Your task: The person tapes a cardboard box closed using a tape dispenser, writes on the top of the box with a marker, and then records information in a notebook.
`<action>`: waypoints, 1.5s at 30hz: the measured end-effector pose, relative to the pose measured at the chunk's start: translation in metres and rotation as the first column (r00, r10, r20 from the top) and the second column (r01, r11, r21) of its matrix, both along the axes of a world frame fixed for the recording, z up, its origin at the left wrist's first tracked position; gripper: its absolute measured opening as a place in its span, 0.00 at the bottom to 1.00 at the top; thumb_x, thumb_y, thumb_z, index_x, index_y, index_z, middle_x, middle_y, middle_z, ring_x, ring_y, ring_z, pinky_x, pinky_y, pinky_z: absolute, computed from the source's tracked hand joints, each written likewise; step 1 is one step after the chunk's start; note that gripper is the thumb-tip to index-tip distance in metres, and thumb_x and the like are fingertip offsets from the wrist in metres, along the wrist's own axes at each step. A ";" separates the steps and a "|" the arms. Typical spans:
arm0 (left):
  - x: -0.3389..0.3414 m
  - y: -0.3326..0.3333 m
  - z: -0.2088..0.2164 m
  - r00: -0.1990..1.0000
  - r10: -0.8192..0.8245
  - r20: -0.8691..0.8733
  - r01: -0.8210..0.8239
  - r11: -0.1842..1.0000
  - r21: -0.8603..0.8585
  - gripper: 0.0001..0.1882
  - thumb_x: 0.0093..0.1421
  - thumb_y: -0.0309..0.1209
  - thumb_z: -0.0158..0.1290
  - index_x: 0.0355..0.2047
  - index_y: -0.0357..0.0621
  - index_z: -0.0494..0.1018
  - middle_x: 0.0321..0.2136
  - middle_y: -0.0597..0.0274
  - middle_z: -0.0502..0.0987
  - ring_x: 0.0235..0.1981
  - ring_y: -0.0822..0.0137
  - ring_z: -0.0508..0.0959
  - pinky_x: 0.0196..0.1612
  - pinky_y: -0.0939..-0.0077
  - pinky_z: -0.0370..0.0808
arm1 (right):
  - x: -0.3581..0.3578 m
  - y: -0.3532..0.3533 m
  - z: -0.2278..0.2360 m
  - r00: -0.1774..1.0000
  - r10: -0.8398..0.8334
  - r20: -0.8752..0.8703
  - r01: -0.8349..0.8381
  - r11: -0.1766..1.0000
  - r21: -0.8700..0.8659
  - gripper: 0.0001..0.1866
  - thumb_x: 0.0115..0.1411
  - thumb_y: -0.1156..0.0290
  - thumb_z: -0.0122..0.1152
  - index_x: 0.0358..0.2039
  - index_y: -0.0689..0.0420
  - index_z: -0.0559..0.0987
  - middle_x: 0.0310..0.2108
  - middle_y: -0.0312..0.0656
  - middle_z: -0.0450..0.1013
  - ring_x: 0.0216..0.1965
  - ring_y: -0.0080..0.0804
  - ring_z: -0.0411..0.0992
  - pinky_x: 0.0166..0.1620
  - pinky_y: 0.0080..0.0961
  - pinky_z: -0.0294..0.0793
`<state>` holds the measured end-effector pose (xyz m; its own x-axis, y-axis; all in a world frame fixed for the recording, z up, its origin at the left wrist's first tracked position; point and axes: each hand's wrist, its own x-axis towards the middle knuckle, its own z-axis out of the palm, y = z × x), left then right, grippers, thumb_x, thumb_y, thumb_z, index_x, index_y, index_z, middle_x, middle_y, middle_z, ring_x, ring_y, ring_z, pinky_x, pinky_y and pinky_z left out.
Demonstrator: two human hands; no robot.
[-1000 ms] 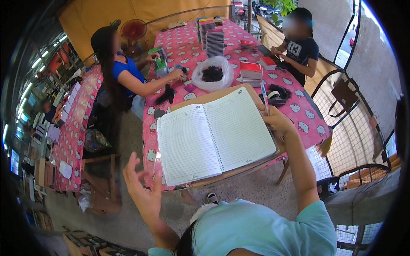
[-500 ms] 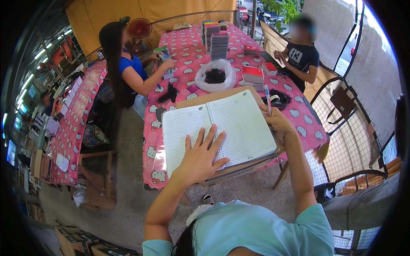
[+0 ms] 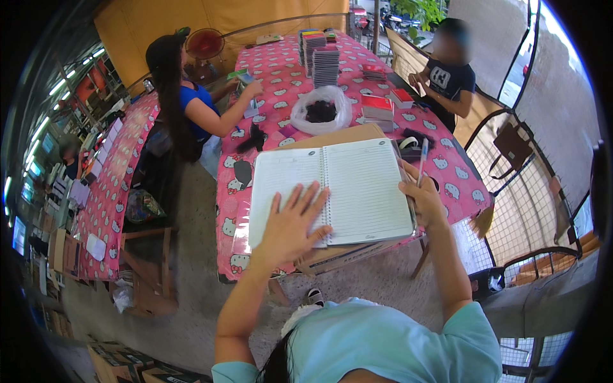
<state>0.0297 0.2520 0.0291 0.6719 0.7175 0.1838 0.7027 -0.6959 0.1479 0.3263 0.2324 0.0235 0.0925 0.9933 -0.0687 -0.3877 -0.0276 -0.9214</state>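
Observation:
An open spiral notebook [image 3: 365, 191] with lined pages lies on a flat cardboard box [image 3: 354, 255] at the near edge of the table. My left hand [image 3: 295, 220] rests flat on the left page with its fingers spread, the thumb reaching over the wire spine. At the notebook's right edge, my right hand [image 3: 424, 196] holds a pen [image 3: 423, 159] that points upward. The fingers of that hand touch the page edge, partly hidden behind it.
Beyond the notebook stand a plastic bag [image 3: 345, 118] with dark contents, red-topped stacks [image 3: 378, 105] and tall notebook piles [image 3: 325, 67]. A tape roll [image 3: 408, 142] lies at right. Two people, one in a blue shirt [image 3: 198, 102], one in black [image 3: 450, 83], work at the pink-covered table [image 3: 456, 172].
The notebook has turned and shifted slightly right, now lying straighter. My right hand has moved a little right and down with the pen. My left hand stays flat on the left page.

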 end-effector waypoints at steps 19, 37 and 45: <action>0.046 -0.082 0.035 0.988 -0.095 0.117 0.101 0.994 -0.043 0.25 0.53 0.26 0.57 0.52 0.35 0.67 0.37 0.50 0.76 0.34 0.55 0.79 0.36 0.66 0.74 | 0.006 -0.101 0.009 0.962 -0.242 0.125 0.219 0.960 0.177 0.13 0.65 0.69 0.54 0.41 0.66 0.76 0.18 0.36 0.70 0.18 0.18 0.69 0.20 0.14 0.67; -0.056 0.074 -0.004 0.745 0.273 0.608 -0.210 0.962 -0.175 0.42 0.48 0.41 0.67 0.61 0.43 0.61 0.56 0.47 0.69 0.57 0.52 0.68 0.56 0.62 0.67 | -0.023 -0.105 0.000 0.783 0.042 0.620 -0.047 0.999 -0.009 0.35 0.61 0.65 0.60 0.65 0.60 0.57 0.30 0.40 0.77 0.26 0.22 0.74 0.31 0.18 0.72; -0.038 0.061 -0.019 0.687 0.389 0.614 -0.251 0.920 -0.302 0.50 0.53 0.44 0.62 0.68 0.41 0.46 0.57 0.39 0.67 0.62 0.49 0.65 0.60 0.58 0.64 | -0.069 -0.114 -0.013 0.936 0.118 0.331 -0.120 0.993 -0.016 0.53 0.61 0.65 0.60 0.69 0.50 0.29 0.41 0.53 0.76 0.23 0.21 0.71 0.19 0.19 0.69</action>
<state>-0.0081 0.3134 0.0099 0.1560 0.9311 0.3297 0.5562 -0.3587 0.7497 0.2575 0.1185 0.0110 -0.0095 0.9987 -0.0502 -0.0551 -0.0507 -0.9972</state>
